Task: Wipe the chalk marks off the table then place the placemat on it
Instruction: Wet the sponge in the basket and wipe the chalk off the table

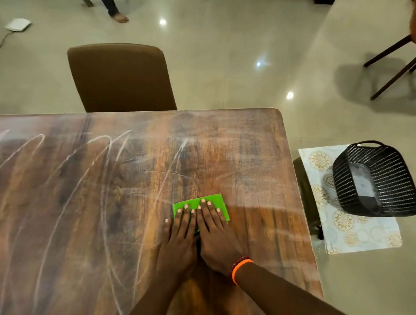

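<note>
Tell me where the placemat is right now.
In the head view, the placemat lies on the floor to the right of the table, with the black basket standing on its far part.

A home dining area: a large wooden dining table [240,154] with a brown upholstered chair [121,79] pushed up to it stands on a glossy tiled floor [215,41], another chair [412,59] nearby.
</note>
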